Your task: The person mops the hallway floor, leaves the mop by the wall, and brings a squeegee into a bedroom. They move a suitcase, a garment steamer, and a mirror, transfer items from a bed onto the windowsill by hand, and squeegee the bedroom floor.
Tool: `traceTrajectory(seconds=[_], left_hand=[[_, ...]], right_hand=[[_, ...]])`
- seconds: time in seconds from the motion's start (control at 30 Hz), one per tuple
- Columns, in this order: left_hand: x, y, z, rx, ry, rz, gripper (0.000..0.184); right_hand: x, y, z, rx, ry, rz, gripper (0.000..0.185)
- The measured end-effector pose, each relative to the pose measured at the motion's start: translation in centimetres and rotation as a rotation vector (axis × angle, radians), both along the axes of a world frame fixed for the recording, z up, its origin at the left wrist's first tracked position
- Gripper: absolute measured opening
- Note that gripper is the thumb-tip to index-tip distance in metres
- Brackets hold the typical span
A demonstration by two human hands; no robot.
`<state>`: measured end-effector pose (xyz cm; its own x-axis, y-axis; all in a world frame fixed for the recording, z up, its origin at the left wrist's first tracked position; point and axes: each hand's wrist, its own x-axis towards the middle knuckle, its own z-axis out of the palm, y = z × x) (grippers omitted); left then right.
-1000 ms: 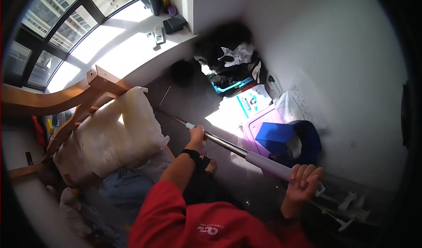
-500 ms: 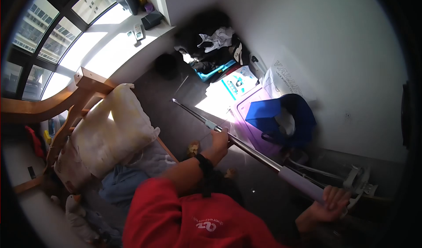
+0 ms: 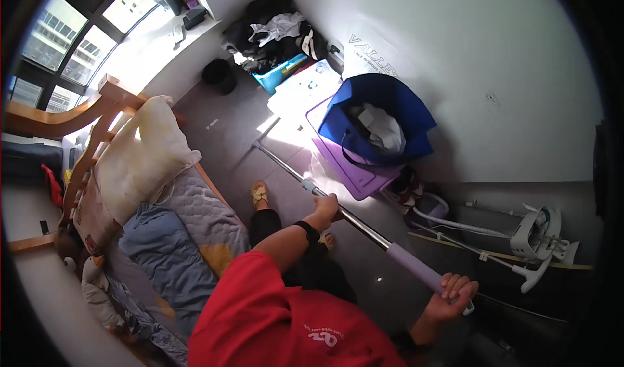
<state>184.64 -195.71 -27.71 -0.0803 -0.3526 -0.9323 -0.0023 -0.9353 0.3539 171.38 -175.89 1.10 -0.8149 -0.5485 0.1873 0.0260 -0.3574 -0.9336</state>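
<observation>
A long metal-handled mop [image 3: 364, 227] slants across the view, with a lilac grip and a pale collar partway down. My left hand [image 3: 327, 209], with a black band at its wrist, is closed round the metal shaft just above the collar. At the top end, my right hand [image 3: 453, 295] wraps the lilac grip, near the hanging loop. The thin, flat mop head [image 3: 265, 133] rests on the grey floor [image 3: 224, 136], seen almost edge-on and partly in shade.
On the left is a wooden bed [image 3: 114, 94] with a pillow [image 3: 140, 162] and blue bedding [image 3: 172, 256]. A blue bag [image 3: 416, 107] stands on a purple box [image 3: 361, 182]. Beyond are piled clothes [image 3: 276, 29] and a black bin [image 3: 219, 76]. A white folded frame [image 3: 536, 234] lies right.
The view has shifted, bringing more of the bed, bag and floor into sight. My right hand and the grip appear further left. Both hands keep hold of the mop.
</observation>
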Motion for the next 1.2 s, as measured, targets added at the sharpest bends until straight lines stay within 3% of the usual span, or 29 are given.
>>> traceTrajectory(seconds=[0.07,0.13,0.2,0.27,0.33,0.37,0.4,0.43,0.47,0.53,0.57,0.63,0.7,0.73,0.77,0.83,0.93,1.03,1.07,1.13,1.2], left_hand=[[-1.4,6.0,2.8,0.052,-0.013,-0.040,0.053],[-3.0,14.4,-3.5,0.038,-0.088,-0.220,0.050],[-3.5,16.6,6.6,0.279,0.132,-0.193,0.046],[-4.5,20.2,11.6,0.401,0.117,-0.254,0.043],[-4.1,21.6,12.4,0.515,0.112,-0.299,0.041],[-3.4,21.5,12.0,0.544,0.293,-0.368,0.037],[-2.7,21.5,11.9,0.573,0.477,-0.429,0.034],[-1.8,21.6,12.2,0.483,0.480,-0.381,0.034],[-0.3,20.5,13.1,0.291,0.513,-0.513,0.035],[1.3,17.4,15.4,0.305,0.428,-0.271,0.035],[2.6,15.5,15.3,0.231,0.377,-0.199,0.034],[5.6,11.7,11.5,0.102,0.342,0.097,0.032],[9.1,7.4,5.7,-0.064,0.166,0.189,0.026],[10.5,5.8,4.1,-0.072,0.090,0.232,0.023],[11.7,4.8,2.3,-0.116,-0.045,0.257,0.024],[13.2,4.6,1.2,-0.127,-0.069,0.197,0.024],[10.6,8.3,1.3,-0.115,-0.098,0.053,0.031],[4.2,15.0,1.0,-0.097,-0.056,0.017,0.058],[1.1,17.6,4.1,-0.135,-0.066,0.017,0.024],[-4.1,23.2,5.1,-0.096,0.024,0.001,0.028],[-9.6,28.0,9.3,0.015,0.073,-0.089,0.057]], right_hand=[[-1.5,5.6,1.9,0.032,-0.025,-0.053,0.020],[-2.2,10.3,4.4,0.045,0.015,-0.092,0.020],[-2.7,14.6,7.4,0.087,0.017,-0.092,0.023],[-2.9,19.3,11.4,0.083,0.026,-0.096,0.022],[-2.4,20.6,14.1,0.110,0.027,-0.117,0.029],[-2.0,20.4,14.8,0.121,0.034,-0.129,0.029],[-1.6,19.7,15.5,0.078,0.093,-0.012,0.025],[-1.4,19.0,15.9,0.037,0.147,0.103,0.021],[-1.5,18.6,15.7,0.051,0.148,0.086,0.021],[-2.4,17.2,13.7,-0.199,0.111,0.155,0.021],[-2.3,14.9,12.1,-0.174,0.113,0.178,0.021],[-0.1,9.3,7.2,-0.116,0.098,0.151,0.023],[2.2,4.6,1.3,-0.196,-0.048,0.439,0.021],[3.1,3.1,-2.0,-0.099,0.155,0.521,0.011],[4.8,1.9,-3.8,-0.067,0.163,0.583,0.013],[6.1,1.7,-5.6,-0.066,0.048,0.635,0.010],[2.2,5.1,-5.4,-0.009,0.185,0.642,0.007],[-4.0,10.7,-3.6,-0.002,0.156,0.598,0.012],[-6.4,12.8,-2.7,-0.002,0.155,0.575,0.011],[-10.8,16.8,-0.4,-0.061,0.078,0.512,0.011],[-15.0,21.0,2.7,-0.028,0.090,0.422,0.017]])
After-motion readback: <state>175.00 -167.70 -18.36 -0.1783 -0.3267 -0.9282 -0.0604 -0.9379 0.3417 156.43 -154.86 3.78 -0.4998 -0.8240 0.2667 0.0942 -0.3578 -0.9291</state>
